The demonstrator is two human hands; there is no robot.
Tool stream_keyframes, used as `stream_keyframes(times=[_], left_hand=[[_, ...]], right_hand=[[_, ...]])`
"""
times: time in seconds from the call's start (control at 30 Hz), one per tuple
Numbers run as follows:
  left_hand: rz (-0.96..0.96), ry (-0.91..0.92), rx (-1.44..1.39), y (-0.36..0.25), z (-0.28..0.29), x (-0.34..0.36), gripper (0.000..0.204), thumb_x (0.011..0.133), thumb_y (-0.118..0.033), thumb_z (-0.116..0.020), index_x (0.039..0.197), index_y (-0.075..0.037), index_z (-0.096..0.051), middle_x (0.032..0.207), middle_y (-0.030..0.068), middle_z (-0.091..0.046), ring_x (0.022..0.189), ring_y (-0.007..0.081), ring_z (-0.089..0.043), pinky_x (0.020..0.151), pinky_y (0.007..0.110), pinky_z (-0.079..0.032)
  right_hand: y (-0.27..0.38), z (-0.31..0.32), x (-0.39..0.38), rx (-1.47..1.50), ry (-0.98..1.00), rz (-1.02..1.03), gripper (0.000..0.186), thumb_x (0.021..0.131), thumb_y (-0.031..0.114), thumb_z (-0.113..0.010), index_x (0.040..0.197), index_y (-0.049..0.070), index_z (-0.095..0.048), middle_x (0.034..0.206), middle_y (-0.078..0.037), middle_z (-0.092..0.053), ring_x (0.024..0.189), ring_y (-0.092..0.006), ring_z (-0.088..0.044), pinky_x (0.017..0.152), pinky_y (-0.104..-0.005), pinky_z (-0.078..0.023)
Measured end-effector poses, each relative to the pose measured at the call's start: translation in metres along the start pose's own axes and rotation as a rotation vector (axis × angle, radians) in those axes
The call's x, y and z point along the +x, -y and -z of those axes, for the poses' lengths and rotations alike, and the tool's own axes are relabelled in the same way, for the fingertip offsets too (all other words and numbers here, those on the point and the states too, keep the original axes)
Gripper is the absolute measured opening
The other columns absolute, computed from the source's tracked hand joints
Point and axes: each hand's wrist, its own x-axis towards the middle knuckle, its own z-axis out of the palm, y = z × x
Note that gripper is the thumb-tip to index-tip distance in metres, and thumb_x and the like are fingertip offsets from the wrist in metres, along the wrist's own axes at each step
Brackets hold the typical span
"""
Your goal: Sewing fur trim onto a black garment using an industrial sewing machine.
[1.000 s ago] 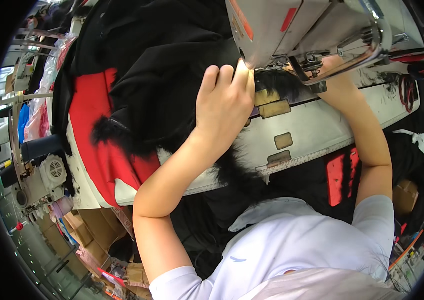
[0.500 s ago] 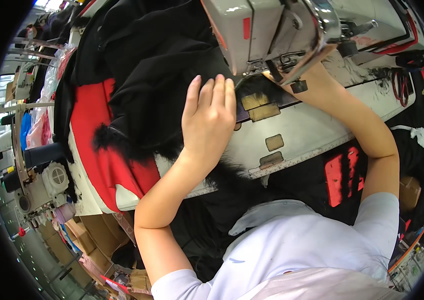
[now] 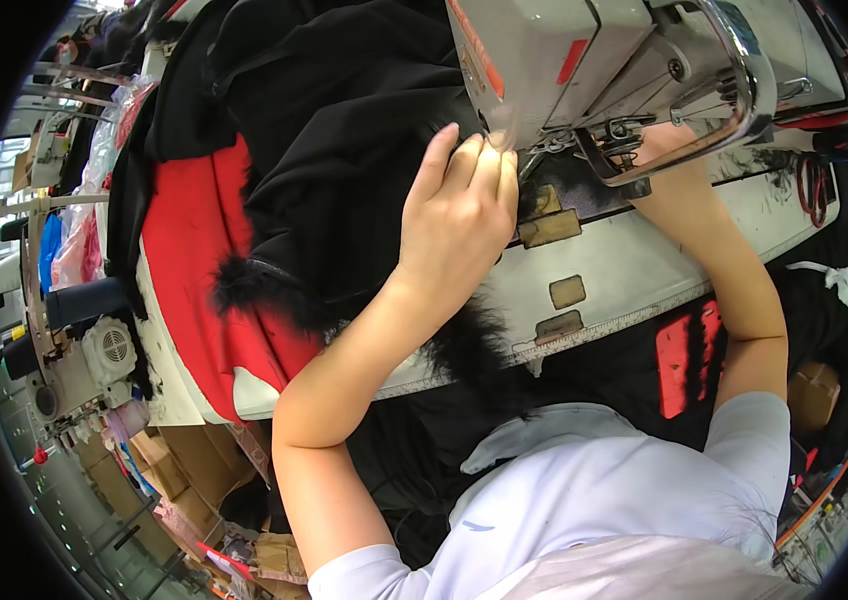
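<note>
My left hand (image 3: 459,215) lies on a black cloth garment (image 3: 334,170), fingers stretched out together and their tips close beside the needle area of a white sewing machine (image 3: 534,60). Black fur trim (image 3: 469,340) hangs from the garment under my left wrist and over the table's front edge. Beyond the machine's metal guard, my right hand (image 3: 679,185) reaches behind the needle area. Its fingers are hidden by the machine head, so what they touch cannot be seen.
Red cloth (image 3: 194,220) lies under the garment on the left of the white machine table (image 3: 644,240). A measuring tape strip (image 3: 614,325) runs along the front edge. Scissors with red handles (image 3: 812,190) lie at the right. Cardboard boxes (image 3: 184,470) stand low at the left.
My left hand has slid right toward the needle area, and the black garment and fur have shifted right with it. The view has moved too, so the machine head appears further right.
</note>
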Motion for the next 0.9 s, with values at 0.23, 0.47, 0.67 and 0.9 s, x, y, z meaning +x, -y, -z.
stream_keyframes(times=[0.23, 0.47, 0.67, 0.9], left_hand=[[0.021, 0.118, 0.029, -0.003, 0.013, -0.002, 0.022, 0.079, -0.01, -0.062, 0.098, -0.004, -0.069, 0.098, 0.0044, -0.065, 0.099, 0.0169, -0.059, 0.102, 0.039, -0.037], [0.027, 0.135, 0.053, -0.003, 0.013, 0.001, 0.018, 0.08, -0.01, -0.062, 0.095, -0.004, -0.069, 0.096, 0.0037, -0.064, 0.099, 0.0165, -0.059, 0.099, 0.041, -0.038], [0.042, 0.143, -0.006, -0.001, 0.017, -0.005, 0.023, 0.078, -0.009, -0.06, 0.099, -0.004, -0.067, 0.099, 0.0058, -0.064, 0.101, 0.0184, -0.059, 0.097, 0.041, -0.04], [0.037, 0.057, -0.208, -0.034, 0.047, -0.043, 0.025, 0.072, -0.005, -0.062, 0.096, 0.001, -0.062, 0.101, 0.0131, -0.06, 0.09, 0.0267, -0.059, 0.07, 0.035, -0.049]], right_hand=[[-0.003, 0.0, 0.0, -0.015, -0.013, 0.007, 0.021, 0.06, -0.001, -0.062, 0.079, 0.004, -0.06, 0.079, -0.006, -0.06, 0.076, -0.0252, -0.059, 0.07, -0.0355, -0.048], [-0.008, -0.002, -0.001, -0.023, -0.01, 0.032, 0.021, 0.062, 0.0, -0.061, 0.083, 0.005, -0.061, 0.086, -0.007, -0.062, 0.078, -0.0242, -0.061, 0.071, -0.0351, -0.048], [-0.01, -0.003, -0.003, -0.038, 0.03, 0.037, 0.023, 0.065, 0.001, -0.061, 0.088, 0.005, -0.063, 0.088, -0.007, -0.065, 0.079, -0.0245, -0.063, 0.072, -0.0349, -0.049], [-0.012, -0.004, -0.002, 0.011, 0.024, 0.018, 0.026, 0.066, 0.001, -0.06, 0.091, 0.006, -0.063, 0.087, -0.008, -0.064, 0.079, -0.0255, -0.062, 0.073, -0.0356, -0.049]])
